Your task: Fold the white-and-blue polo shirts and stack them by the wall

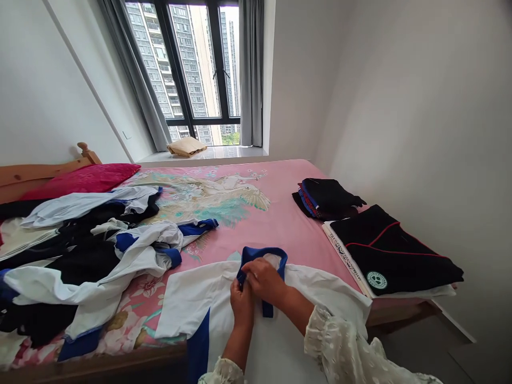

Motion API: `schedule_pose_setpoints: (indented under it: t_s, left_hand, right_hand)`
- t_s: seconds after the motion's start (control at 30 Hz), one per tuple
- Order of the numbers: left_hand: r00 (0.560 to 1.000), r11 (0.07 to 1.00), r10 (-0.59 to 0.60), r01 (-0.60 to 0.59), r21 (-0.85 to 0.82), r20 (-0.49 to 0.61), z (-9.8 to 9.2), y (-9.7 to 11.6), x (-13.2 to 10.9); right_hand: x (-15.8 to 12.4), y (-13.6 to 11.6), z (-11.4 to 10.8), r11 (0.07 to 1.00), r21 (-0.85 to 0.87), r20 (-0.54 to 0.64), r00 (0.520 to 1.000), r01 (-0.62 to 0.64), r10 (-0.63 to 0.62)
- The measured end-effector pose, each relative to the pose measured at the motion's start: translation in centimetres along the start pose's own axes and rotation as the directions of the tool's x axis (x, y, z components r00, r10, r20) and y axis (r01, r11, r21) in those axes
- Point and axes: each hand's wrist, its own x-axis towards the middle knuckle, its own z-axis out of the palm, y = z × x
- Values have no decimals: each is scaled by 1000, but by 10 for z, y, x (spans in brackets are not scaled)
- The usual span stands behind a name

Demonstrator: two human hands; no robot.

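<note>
A white polo shirt [308, 298] with a blue collar lies spread over the near edge of the bed, its lower part hanging toward me. My left hand [242, 301] is closed on the left side of the blue collar, near the neck opening. Just above it, my right hand [264, 277] pinches the same collar, its fingers bent over the fabric. The two hands touch or nearly touch. A blue placket strip [268, 309] shows below my right wrist. The fingertips partly hide the collar edge between them.
Crumpled clothes [100, 256] in white, black and blue cover the bed's left side. At right lie a folded dark stack [326, 197] and folded black garments with red piping [392, 250]. A red pillow [88, 178] rests by the wooden headboard. A beige folded cloth [186, 146] sits on the windowsill.
</note>
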Motion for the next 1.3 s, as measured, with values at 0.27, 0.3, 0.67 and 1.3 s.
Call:
schedule_pose_setpoints:
  t_s: [0.27,0.3,0.67,1.3]
  left_hand:
    - [976,936,-217,215,-280,27,-4,7,-2]
    - [973,927,-226,226,-300,36,-5,9,-1]
    - [987,972,-158,156,-177,2,-26,13,7]
    - [927,876,-222,326,-356,304,-16,23,-12]
  right_hand:
    - [32,48,-10,957,-267,19,992,-114,124]
    - [34,52,-11,959,-263,24,992,-110,120]
    - [32,71,-29,957,-166,-47,971,-239,234]
    - [34,58,-38,927,-200,-112,948,-317,299]
